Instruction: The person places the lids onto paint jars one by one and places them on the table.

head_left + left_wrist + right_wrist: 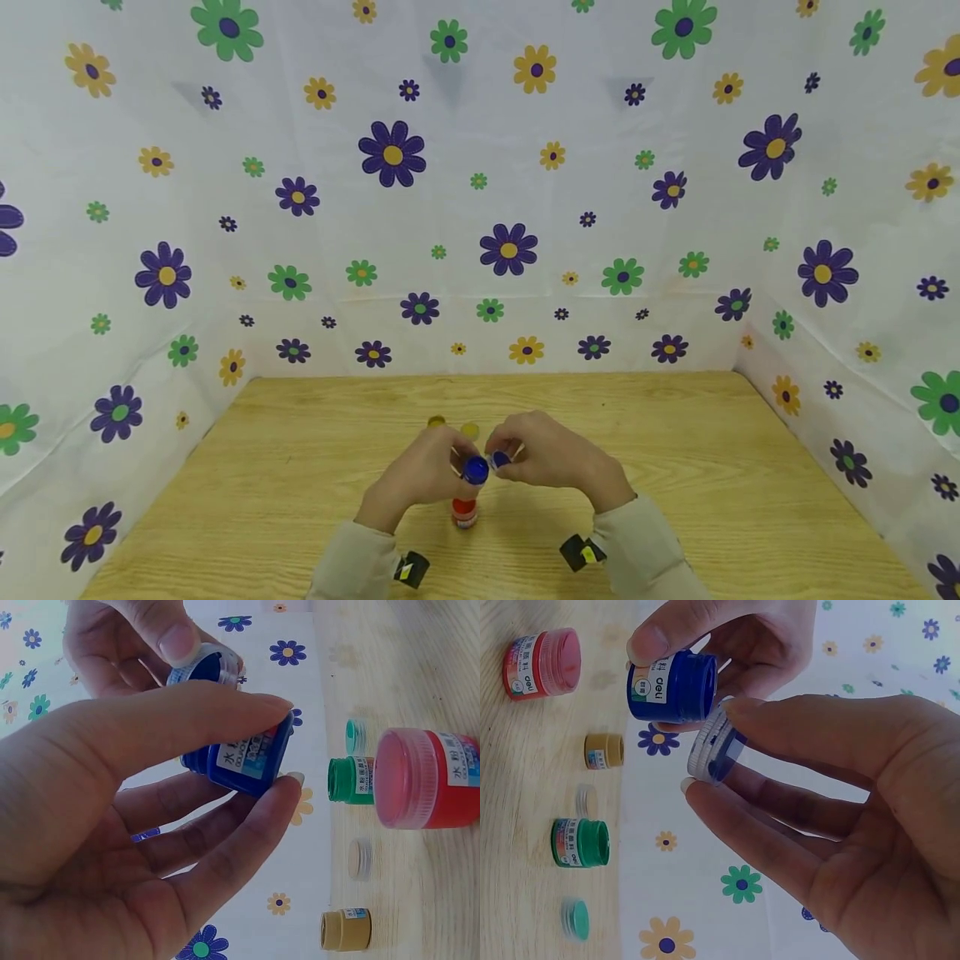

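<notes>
My left hand (420, 471) holds a small blue paint jar (671, 686) between thumb and fingers, raised above the table and tipped, its mouth uncovered. Between the thumb and fingers of my right hand (551, 454) is the jar's clear ribbed lid (712, 746), smeared with blue paint inside. The lid is right beside the jar's mouth. Below the hands, nearer to me, stands a red paint jar (464, 512) with its clear lid on. In the head view my hands hide the green jar.
Farther back on the wooden table (300, 467) stand an uncovered ochre jar (346, 930) and an uncovered green jar (580, 842). Their lids, one pale (360, 859) and one green-tinted (575, 919), lie beside them. A flower-printed cloth (450, 208) encloses the table's back and sides.
</notes>
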The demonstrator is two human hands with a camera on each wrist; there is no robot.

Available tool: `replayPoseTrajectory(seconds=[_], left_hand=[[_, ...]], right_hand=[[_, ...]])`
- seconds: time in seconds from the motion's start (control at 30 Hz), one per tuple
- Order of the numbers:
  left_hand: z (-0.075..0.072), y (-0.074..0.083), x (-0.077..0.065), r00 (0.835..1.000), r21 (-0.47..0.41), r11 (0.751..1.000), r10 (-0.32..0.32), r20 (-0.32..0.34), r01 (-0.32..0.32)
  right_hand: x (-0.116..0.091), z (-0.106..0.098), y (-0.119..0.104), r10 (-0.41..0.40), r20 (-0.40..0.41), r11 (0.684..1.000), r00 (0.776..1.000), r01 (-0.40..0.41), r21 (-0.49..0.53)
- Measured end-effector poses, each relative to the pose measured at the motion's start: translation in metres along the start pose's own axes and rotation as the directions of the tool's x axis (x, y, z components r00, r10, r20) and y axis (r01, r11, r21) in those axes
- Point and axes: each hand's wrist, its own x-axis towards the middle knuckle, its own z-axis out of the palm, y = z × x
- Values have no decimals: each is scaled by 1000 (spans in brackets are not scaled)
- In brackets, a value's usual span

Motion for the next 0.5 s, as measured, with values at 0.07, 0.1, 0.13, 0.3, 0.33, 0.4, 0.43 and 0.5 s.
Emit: replayPoseTrajectory(seconds=[0.07, 0.1, 0.13, 0.3, 0.33, 0.4, 0.43, 0.5], left_hand=[[0, 1, 0, 1000, 0, 1000, 7, 2, -7], [0, 1, -1, 1000, 0, 1000, 9, 3, -9], [0, 1, -1, 1000, -2, 1000, 10, 5, -10], [0, 3, -1, 1000, -7, 1000, 15, 7, -15], [0, 3, -1, 1000, -8, 1000, 15, 8, -15], [0, 4, -1, 1000, -9, 1000, 13, 9, -13], [0, 4, -1, 1000, -9, 1000, 11, 9, -11], [1, 4, -1, 1000, -8, 1000, 10, 10, -10]], right_hand=[[0, 0, -1, -10, -15, 1000, 1000, 10, 4], [0, 1, -2, -15, -22, 1000, 1000, 15, 8], [0, 1, -2, -20, -28, 1000, 999, 20, 10], [0, 0, -5, -38, -51, 999, 998, 38, 12], [0, 0, -5, -40, -55, 999, 998, 40, 13], [0, 0, -6, -43, -59, 999, 997, 44, 22], [0, 0, -6, -45, -61, 999, 997, 47, 27], [0, 1, -6, -52, -62, 998, 997, 54, 37]])
